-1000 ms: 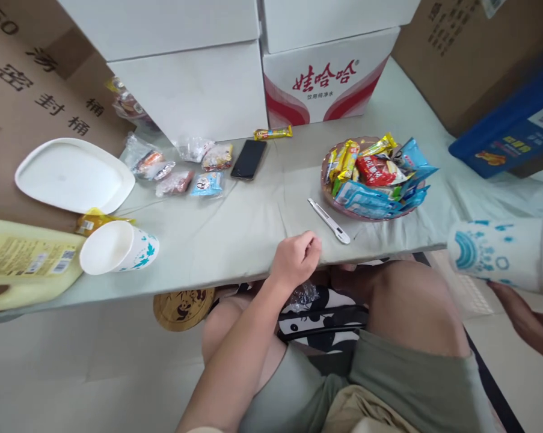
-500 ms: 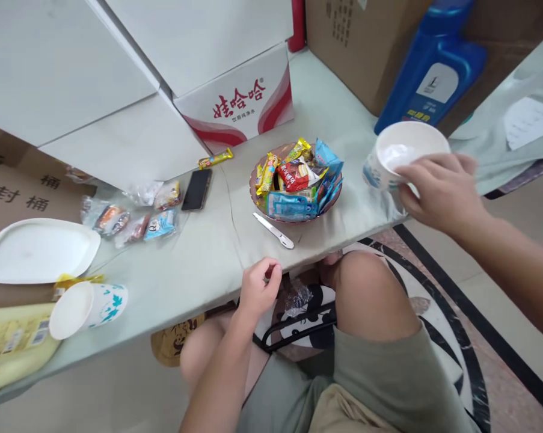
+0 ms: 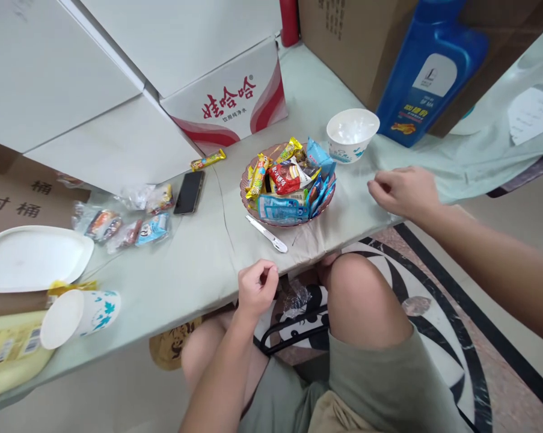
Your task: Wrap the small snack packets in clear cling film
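My left hand (image 3: 257, 288), loosely curled into a fist with nothing visible in it, rests at the table's front edge. My right hand (image 3: 404, 191) is over the table's right side, fingers curled in and holding nothing I can see. Beyond it, apart from the fingers, a white paper bowl (image 3: 355, 144) with a blue print stands upright. Left of that, a reddish clear dish (image 3: 244, 195) is heaped with wrapped snacks (image 3: 291, 176). A slim white tool (image 3: 266, 234), perhaps a small knife, lies in front of the dish, near my left hand.
Wrapped snacks (image 3: 151, 228), a phone (image 3: 189, 192) and a yellow snack stick (image 3: 208, 160) lie left of the dish. Farther left are a white tray (image 3: 32, 258) and a tipped paper cup (image 3: 97, 311). White cartons (image 3: 228, 102) and a blue jug (image 3: 427, 90) line the back.
My right hand has let go of the paper bowl, which now stands beside the snack dish, and has drawn back toward the front. My left hand has barely moved. The view has shifted slightly.
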The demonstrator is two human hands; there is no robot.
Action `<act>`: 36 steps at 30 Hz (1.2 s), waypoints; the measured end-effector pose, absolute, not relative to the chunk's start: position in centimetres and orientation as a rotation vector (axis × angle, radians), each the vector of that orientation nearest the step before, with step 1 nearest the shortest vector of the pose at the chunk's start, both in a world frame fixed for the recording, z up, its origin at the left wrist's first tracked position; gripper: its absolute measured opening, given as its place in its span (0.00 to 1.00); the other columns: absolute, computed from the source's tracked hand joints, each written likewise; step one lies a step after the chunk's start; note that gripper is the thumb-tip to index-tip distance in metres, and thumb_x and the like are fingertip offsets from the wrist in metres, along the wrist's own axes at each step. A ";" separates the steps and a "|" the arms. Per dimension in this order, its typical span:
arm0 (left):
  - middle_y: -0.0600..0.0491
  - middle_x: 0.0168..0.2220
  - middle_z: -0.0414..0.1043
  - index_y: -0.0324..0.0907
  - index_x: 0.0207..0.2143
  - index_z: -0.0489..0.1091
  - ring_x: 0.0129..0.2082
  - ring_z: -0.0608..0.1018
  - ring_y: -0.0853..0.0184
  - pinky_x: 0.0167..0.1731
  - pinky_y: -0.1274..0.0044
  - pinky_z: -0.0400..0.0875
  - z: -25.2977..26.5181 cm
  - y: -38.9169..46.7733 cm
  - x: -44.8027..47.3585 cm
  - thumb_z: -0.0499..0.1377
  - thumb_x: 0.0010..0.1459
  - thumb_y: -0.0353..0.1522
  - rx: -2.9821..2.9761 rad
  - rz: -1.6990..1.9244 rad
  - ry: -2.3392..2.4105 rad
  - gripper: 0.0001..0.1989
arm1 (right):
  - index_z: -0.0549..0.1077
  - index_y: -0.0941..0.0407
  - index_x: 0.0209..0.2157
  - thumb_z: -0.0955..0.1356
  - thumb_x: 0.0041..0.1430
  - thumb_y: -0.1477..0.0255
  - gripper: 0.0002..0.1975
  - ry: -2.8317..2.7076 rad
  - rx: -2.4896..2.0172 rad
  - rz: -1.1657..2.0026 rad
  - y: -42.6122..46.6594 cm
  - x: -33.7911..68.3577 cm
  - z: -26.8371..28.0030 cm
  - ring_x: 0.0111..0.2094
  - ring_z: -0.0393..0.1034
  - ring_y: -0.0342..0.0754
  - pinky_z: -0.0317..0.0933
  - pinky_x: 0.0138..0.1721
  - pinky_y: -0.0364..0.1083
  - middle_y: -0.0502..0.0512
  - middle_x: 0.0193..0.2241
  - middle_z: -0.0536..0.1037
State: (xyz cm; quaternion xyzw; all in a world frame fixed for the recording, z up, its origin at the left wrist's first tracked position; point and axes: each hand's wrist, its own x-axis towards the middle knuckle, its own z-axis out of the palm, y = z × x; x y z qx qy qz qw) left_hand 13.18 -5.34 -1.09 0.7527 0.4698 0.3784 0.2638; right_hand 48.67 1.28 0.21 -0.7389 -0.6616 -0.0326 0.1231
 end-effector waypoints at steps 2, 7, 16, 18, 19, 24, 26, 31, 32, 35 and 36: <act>0.60 0.15 0.61 0.41 0.23 0.69 0.15 0.63 0.76 0.19 0.82 0.58 -0.9 -5.1 13.6 0.56 0.62 0.31 2.047 1.022 1.258 0.13 | 0.76 0.57 0.26 0.58 0.63 0.60 0.22 -1.959 -2.248 -0.019 2.2 48.3 0.4 0.32 0.73 0.57 0.53 0.30 0.49 0.63 0.27 0.78; 0.60 0.15 0.61 0.41 0.22 0.68 0.15 0.63 0.76 0.19 0.82 0.58 -0.6 -4.8 14.0 0.56 0.61 0.31 2.046 1.021 1.254 0.13 | 0.72 0.58 0.60 0.58 0.65 0.55 0.31 -2.089 -2.286 0.085 8.0 48.2 0.6 0.59 0.66 0.68 0.57 0.55 0.62 0.69 0.58 0.73; 0.60 0.15 0.59 0.43 0.23 0.67 0.16 0.62 0.74 0.20 0.80 0.58 -0.5 -4.9 12.9 0.55 0.61 0.35 1.910 0.954 1.361 0.14 | 0.70 0.55 0.61 0.59 0.66 0.58 0.27 -2.186 -2.034 0.193 6.3 49.7 -2.9 0.64 0.62 0.67 0.58 0.59 0.66 0.66 0.64 0.68; 0.59 0.17 0.61 0.43 0.24 0.67 0.18 0.64 0.73 0.22 0.79 0.61 -0.8 -4.7 12.8 0.55 0.61 0.36 1.868 0.945 1.422 0.13 | 0.74 0.58 0.52 0.60 0.64 0.63 0.22 -2.125 -1.973 0.088 3.6 48.9 -2.6 0.56 0.70 0.64 0.63 0.54 0.61 0.68 0.54 0.76; 0.58 0.18 0.63 0.43 0.25 0.67 0.19 0.66 0.72 0.24 0.79 0.63 -0.9 -4.5 12.8 0.55 0.61 0.35 1.843 0.950 1.465 0.12 | 0.76 0.58 0.46 0.60 0.64 0.64 0.19 -2.097 -1.943 0.067 2.3 48.2 -2.4 0.50 0.73 0.62 0.64 0.50 0.58 0.67 0.47 0.79; 0.47 0.46 0.76 0.43 0.44 0.70 0.45 0.78 0.65 0.43 0.76 0.73 -1.1 -0.5 14.0 0.59 0.58 0.38 1.417 1.125 1.611 0.12 | 0.74 0.55 0.36 0.61 0.65 0.66 0.13 -2.299 -1.555 0.338 -2.4 42.8 -1.5 0.37 0.73 0.55 0.61 0.41 0.51 0.59 0.31 0.79; 0.46 0.54 0.73 0.44 0.49 0.69 0.50 0.78 0.65 0.44 0.77 0.75 -0.5 1.5 14.7 0.56 0.61 0.43 1.189 1.122 1.501 0.17 | 0.74 0.55 0.37 0.61 0.66 0.66 0.12 -2.305 -1.508 0.395 -3.1 41.1 -1.6 0.38 0.73 0.55 0.60 0.42 0.51 0.59 0.34 0.79; 0.46 0.60 0.72 0.44 0.54 0.70 0.55 0.77 0.59 0.42 0.74 0.75 1.4 4.5 16.0 0.55 0.62 0.46 1.128 0.924 1.331 0.23 | 0.74 0.57 0.45 0.61 0.65 0.67 0.14 -2.206 -1.495 0.396 -3.1 40.2 -1.6 0.43 0.73 0.57 0.60 0.45 0.52 0.62 0.39 0.79; 0.46 0.62 0.70 0.45 0.54 0.71 0.56 0.77 0.58 0.44 0.73 0.75 1.6 4.7 16.0 0.56 0.61 0.47 1.140 0.854 1.304 0.23 | 0.75 0.57 0.45 0.61 0.65 0.68 0.14 -2.183 -1.517 0.378 -3.1 40.5 -1.6 0.43 0.73 0.58 0.60 0.44 0.52 0.62 0.40 0.80; 0.46 0.65 0.68 0.45 0.51 0.74 0.57 0.77 0.56 0.51 0.68 0.72 1.6 4.4 16.1 0.56 0.61 0.49 1.214 0.691 1.176 0.23 | 0.75 0.56 0.39 0.60 0.65 0.67 0.14 -2.147 -1.666 0.352 -3.6 41.1 -1.3 0.37 0.74 0.57 0.60 0.39 0.51 0.60 0.34 0.81; 0.45 0.63 0.70 0.45 0.50 0.74 0.57 0.77 0.56 0.53 0.68 0.71 1.4 4.2 16.2 0.56 0.60 0.49 1.260 0.690 1.146 0.23 | 0.76 0.55 0.36 0.60 0.66 0.67 0.14 -2.146 -1.724 0.347 -3.8 41.2 -1.2 0.35 0.74 0.56 0.59 0.38 0.50 0.59 0.32 0.81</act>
